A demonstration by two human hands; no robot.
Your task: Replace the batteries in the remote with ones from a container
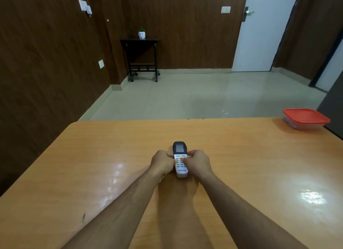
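A white remote [180, 158] with a dark screen end and an orange button sits face up in the middle of the wooden table [92, 165], held between both hands. My left hand [161, 163] grips its left side and my right hand [198, 162] grips its right side, thumbs on the keypad. Its back and battery cover are hidden. A clear container with a red lid [305, 118] stands closed at the far right corner of the table, well away from both hands. No batteries are visible.
The table's far edge runs just beyond the remote, with tiled floor behind it. A small dark side table [141, 57] with a white pot stands against the far wall. A white door [259, 31] is at the back right.
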